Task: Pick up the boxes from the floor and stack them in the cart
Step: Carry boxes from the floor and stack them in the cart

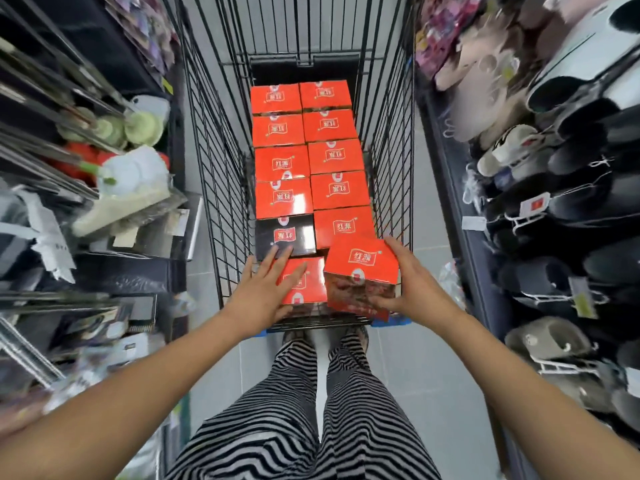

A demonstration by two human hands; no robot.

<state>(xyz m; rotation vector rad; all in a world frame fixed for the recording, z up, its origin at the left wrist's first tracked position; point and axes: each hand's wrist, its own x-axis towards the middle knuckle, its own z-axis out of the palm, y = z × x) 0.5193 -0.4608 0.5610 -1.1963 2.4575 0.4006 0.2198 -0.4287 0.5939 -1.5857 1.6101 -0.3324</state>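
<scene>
glossy red carton (362,263) in right hand (412,289), wire cart (214,161)

Cart (221,188): black metal wire, matt coat. Red boxes (282,199): cardboard, glossy print, glare on tops. Black box (301,233): glossy card too. Floor (426,358): grey tile, smooth, slight sheen. Trousers (363,410): striped soft cloth. Slippers (568,216): dark fuzzy cloth, matt.
</scene>
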